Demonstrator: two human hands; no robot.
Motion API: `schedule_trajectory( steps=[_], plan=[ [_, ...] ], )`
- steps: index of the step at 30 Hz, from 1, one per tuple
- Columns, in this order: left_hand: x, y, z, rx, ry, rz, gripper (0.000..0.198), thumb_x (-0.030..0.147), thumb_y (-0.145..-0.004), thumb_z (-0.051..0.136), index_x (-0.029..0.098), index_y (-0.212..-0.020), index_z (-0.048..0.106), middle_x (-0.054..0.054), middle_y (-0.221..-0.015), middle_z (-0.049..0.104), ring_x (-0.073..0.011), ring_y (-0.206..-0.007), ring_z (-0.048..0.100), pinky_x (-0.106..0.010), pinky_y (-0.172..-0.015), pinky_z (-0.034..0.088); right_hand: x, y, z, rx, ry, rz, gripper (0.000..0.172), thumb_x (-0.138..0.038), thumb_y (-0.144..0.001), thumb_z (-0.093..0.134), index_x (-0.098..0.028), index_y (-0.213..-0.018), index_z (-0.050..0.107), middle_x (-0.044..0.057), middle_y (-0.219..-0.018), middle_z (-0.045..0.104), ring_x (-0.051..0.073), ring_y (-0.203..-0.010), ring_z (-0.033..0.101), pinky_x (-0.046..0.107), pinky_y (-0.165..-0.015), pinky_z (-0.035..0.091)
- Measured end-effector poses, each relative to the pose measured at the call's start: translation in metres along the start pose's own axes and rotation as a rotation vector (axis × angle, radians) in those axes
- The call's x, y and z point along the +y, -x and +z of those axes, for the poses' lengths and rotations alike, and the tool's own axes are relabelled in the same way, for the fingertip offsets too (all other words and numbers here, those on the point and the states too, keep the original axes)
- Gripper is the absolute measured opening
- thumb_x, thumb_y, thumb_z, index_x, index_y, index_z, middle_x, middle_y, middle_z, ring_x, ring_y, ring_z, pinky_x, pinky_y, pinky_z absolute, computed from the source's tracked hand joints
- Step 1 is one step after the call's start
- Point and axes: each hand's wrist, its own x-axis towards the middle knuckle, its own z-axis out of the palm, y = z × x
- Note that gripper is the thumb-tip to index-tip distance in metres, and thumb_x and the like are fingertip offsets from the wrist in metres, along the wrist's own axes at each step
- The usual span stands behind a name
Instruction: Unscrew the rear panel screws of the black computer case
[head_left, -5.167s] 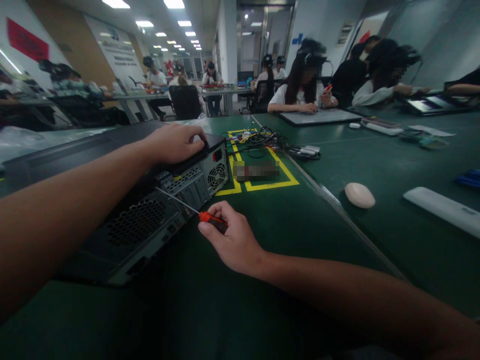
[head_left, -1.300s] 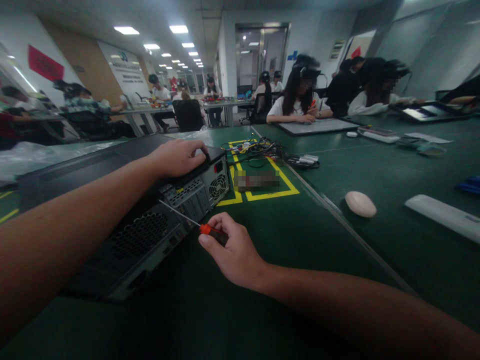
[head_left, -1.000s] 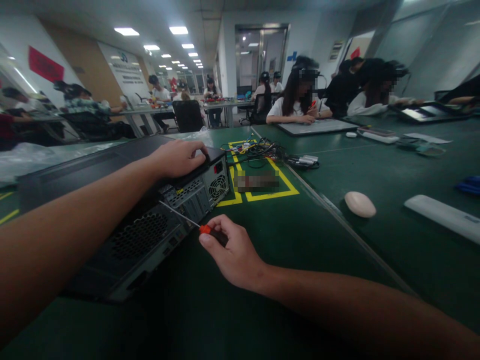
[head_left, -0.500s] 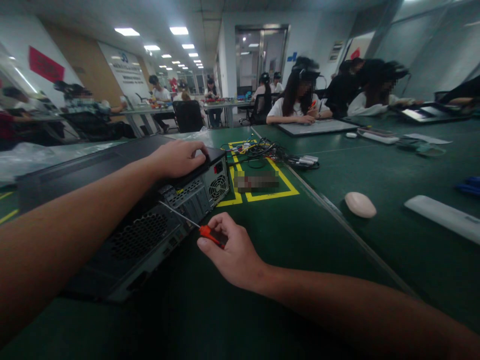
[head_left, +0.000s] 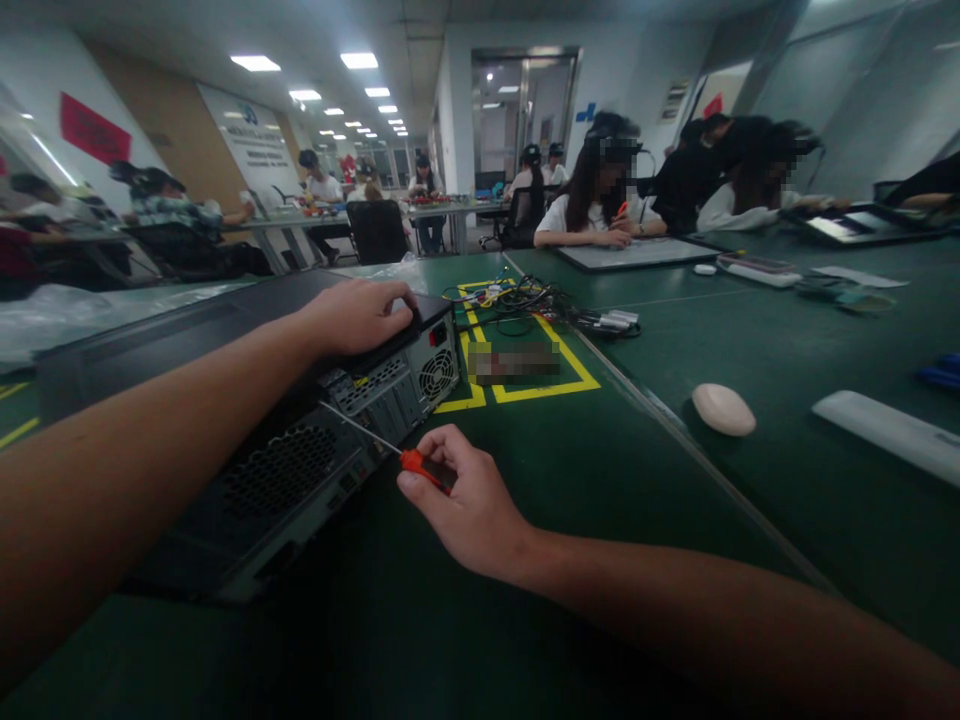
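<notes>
A black desktop computer case (head_left: pixel 187 330) lies on its side at the left, its metal rear panel with vents and a fan grille turned toward me. My left hand (head_left: pixel 367 318) presses on the top near the rear edge, fingers bent against it; some fingertips are hidden. My right hand (head_left: pixel 469 500) is closed round the red-and-black handle of a screwdriver (head_left: pixel 421 464). The thin shaft points up and left, and its tip meets the rear panel at the edge under the cover. Whether a screw sits at the tip is too small to tell.
Behind the case lies a tangle of cables (head_left: pixel 536 300), near a blurred item (head_left: pixel 517 362) inside yellow tape (head_left: pixel 544 390). To the right are a pale mouse (head_left: pixel 724 410) and a long white object (head_left: pixel 889 430). Several people sit working beyond; plastic wrap (head_left: pixel 37 325) lies far left.
Almost nothing differs. The view shifts very slightly, while both hands and the screwdriver keep their places against the case.
</notes>
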Motion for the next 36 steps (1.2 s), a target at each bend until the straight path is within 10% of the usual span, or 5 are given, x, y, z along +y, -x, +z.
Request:
schedule_trajectory(
  steps=[36],
  plan=[
    [0.0008, -0.0003, 0.0029, 0.043, -0.036, 0.005, 0.052, 0.048, -0.094, 0.039, 0.025, -0.128, 0.070, -0.010, -0.100, 0.076, -0.0308, -0.091, 0.070, -0.043, -0.084, 0.051, 0.0007, 0.0000, 0.0000, 0.014, 0.033, -0.003, 0.018, -0.031, -0.089, 0.071, -0.022, -0.100, 0.060, -0.003, -0.084, 0.062, 0.015, -0.076, 0.057, 0.031, -0.072, 0.045]
  ],
)
